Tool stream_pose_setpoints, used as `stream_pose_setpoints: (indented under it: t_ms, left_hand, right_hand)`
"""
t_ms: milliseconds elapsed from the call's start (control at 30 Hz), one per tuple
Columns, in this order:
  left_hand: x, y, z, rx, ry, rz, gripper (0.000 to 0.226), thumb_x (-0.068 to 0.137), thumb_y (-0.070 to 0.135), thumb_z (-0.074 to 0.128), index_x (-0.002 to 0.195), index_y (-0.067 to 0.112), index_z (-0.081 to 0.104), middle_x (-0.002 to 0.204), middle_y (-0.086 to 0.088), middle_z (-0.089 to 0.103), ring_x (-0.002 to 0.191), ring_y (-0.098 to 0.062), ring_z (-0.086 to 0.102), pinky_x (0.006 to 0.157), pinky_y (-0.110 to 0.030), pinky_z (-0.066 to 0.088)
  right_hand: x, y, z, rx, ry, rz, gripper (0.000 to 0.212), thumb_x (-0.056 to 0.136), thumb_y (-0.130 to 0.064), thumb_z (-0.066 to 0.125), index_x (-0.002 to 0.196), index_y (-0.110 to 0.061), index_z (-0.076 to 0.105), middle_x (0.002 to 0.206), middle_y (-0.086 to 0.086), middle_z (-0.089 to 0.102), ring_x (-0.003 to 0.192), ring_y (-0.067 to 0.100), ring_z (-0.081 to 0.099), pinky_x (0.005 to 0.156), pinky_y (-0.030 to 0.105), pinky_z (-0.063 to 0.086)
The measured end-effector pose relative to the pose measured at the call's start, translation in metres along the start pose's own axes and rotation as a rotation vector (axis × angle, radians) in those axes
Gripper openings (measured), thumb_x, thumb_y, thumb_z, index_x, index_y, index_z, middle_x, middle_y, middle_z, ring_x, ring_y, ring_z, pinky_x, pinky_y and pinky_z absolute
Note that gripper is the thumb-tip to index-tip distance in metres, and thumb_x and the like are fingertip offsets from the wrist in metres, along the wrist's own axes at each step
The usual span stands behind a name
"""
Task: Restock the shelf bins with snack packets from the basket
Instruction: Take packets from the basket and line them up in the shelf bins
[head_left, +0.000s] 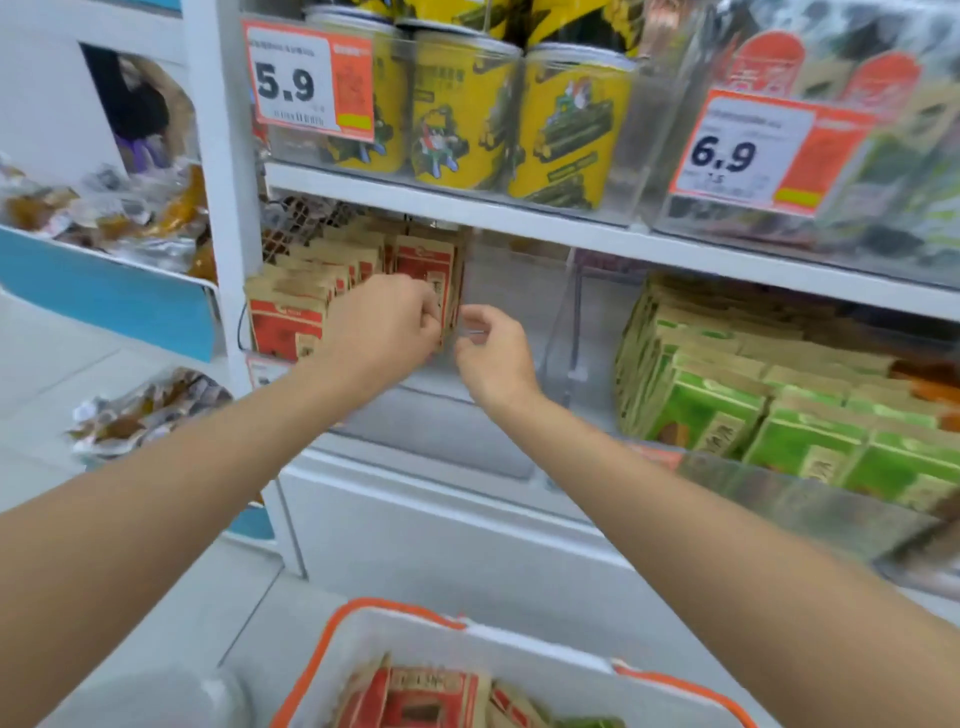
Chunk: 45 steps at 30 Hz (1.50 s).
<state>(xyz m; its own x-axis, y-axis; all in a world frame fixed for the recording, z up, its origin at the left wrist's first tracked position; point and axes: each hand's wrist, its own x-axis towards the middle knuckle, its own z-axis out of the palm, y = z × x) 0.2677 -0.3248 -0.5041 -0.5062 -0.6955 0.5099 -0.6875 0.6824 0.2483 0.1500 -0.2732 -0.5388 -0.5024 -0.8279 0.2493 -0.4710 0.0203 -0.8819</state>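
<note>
Your left hand (384, 325) grips a red snack packet (423, 265) with curled fingers in the clear bin (519, 291); your right hand (493, 353) curls alongside, grip unclear. Price tags above read 5.9 (285, 83) and 6.9 (722, 153)

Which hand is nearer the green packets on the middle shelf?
Right. The right hand is at the clear bin just left of the green packets, apart from them; the left hand is farther left, its fingers on the red packets.
</note>
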Motion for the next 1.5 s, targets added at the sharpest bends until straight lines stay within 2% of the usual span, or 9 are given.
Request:
stream_pose_setpoints:
  t_ms: [133, 267, 400, 500, 633, 867, 1167, 1300, 1500]
  left_hand:
    - [-0.062, 0.031, 0.018, -0.122, -0.200, -0.167, 0.014, 0.083, 0.024, 0.052, 0.072, 0.023, 0.061, 0.082, 0.000, 0.067, 0.083, -0.026, 0.061, 0.061, -0.031, 0.042]
    - [-0.126, 0.032, 0.053, -0.242, -0.526, -0.247, 0.017, 0.081, 0.021, 0.057, 0.070, 0.017, 0.070, 0.081, -0.004, 0.072, 0.085, -0.024, 0.066, 0.077, -0.033, 0.054]
    - [-0.181, 0.018, 0.096, -0.065, -0.947, -0.148, 0.025, 0.084, 0.022, 0.056, 0.087, 0.004, 0.073, 0.098, -0.014, 0.071, 0.094, -0.029, 0.066, 0.086, -0.040, 0.054]
    - [-0.210, 0.011, 0.117, 0.148, -1.122, -0.002, 0.027, 0.085, 0.018, 0.054, 0.104, 0.009, 0.070, 0.115, -0.011, 0.068, 0.105, -0.027, 0.064, 0.090, -0.037, 0.052]
    - [-0.233, -0.014, 0.130, 0.351, -1.330, 0.210, 0.054, 0.095, 0.007, 0.047, 0.145, 0.023, 0.040, 0.148, -0.003, 0.039, 0.129, -0.022, 0.048, 0.093, -0.026, 0.043]
    - [-0.258, -0.041, 0.148, 0.571, -1.249, 0.543, 0.041, 0.102, 0.035, 0.039, 0.143, 0.030, 0.039, 0.137, -0.004, 0.046, 0.116, -0.026, 0.052, 0.091, -0.033, 0.046]
    - [-0.256, -0.029, 0.147, 0.697, -0.960, 0.786, 0.036, 0.094, 0.023, 0.056, 0.130, 0.029, 0.054, 0.142, -0.001, 0.042, 0.133, -0.023, 0.035, 0.103, -0.038, 0.035]
    - [-0.223, -0.014, 0.137, 0.552, -0.895, 0.697, 0.028, 0.089, 0.045, 0.060, 0.114, 0.032, 0.057, 0.122, 0.010, 0.056, 0.122, -0.015, 0.045, 0.098, -0.032, 0.034]
    - [-0.197, 0.006, 0.111, -0.039, -0.973, 0.243, 0.035, 0.082, 0.064, 0.059, 0.088, 0.030, 0.053, 0.080, 0.014, 0.057, 0.075, -0.008, 0.053, 0.066, -0.029, 0.036]
  right_hand:
    - [-0.065, 0.016, -0.025, 0.035, -0.004, 0.039, 0.029, 0.084, 0.003, 0.054, 0.107, -0.014, 0.063, 0.095, -0.001, 0.060, 0.079, 0.020, 0.061, 0.082, 0.036, 0.053]
    - [-0.131, 0.073, -0.044, -0.011, -0.112, 0.176, 0.022, 0.083, 0.002, 0.059, 0.099, -0.013, 0.063, 0.087, -0.001, 0.059, 0.080, 0.023, 0.060, 0.083, 0.041, 0.054]
    - [-0.199, 0.144, -0.068, -0.172, -0.297, 0.338, 0.012, 0.086, -0.005, 0.063, 0.096, -0.012, 0.065, 0.086, -0.004, 0.061, 0.082, 0.017, 0.057, 0.079, 0.031, 0.047]
    - [-0.233, 0.185, -0.076, -0.482, -0.546, 0.386, 0.022, 0.090, -0.013, 0.061, 0.112, -0.010, 0.064, 0.115, 0.002, 0.062, 0.104, 0.018, 0.058, 0.089, 0.026, 0.044]
    - [-0.251, 0.200, -0.067, -0.571, -0.750, 0.426, 0.028, 0.093, -0.018, 0.059, 0.121, -0.016, 0.062, 0.132, 0.002, 0.057, 0.117, 0.020, 0.055, 0.095, 0.029, 0.045]
    - [-0.268, 0.206, -0.070, -0.650, -0.883, 0.386, 0.025, 0.094, -0.011, 0.055, 0.117, -0.016, 0.066, 0.124, 0.001, 0.063, 0.105, 0.018, 0.060, 0.076, 0.024, 0.042]
    - [-0.261, 0.201, -0.072, -0.548, -0.812, 0.445, 0.021, 0.093, -0.013, 0.057, 0.112, -0.018, 0.066, 0.123, 0.000, 0.059, 0.107, 0.016, 0.057, 0.084, 0.026, 0.044]
    - [-0.249, 0.198, -0.072, -0.449, -0.715, 0.497, 0.019, 0.089, -0.016, 0.058, 0.104, -0.026, 0.064, 0.115, -0.005, 0.062, 0.108, 0.016, 0.058, 0.095, 0.036, 0.047]
    - [-0.226, 0.158, -0.071, 0.055, -0.566, 0.598, 0.030, 0.090, -0.019, 0.065, 0.120, -0.019, 0.062, 0.110, -0.001, 0.069, 0.095, 0.013, 0.067, 0.074, 0.024, 0.053]
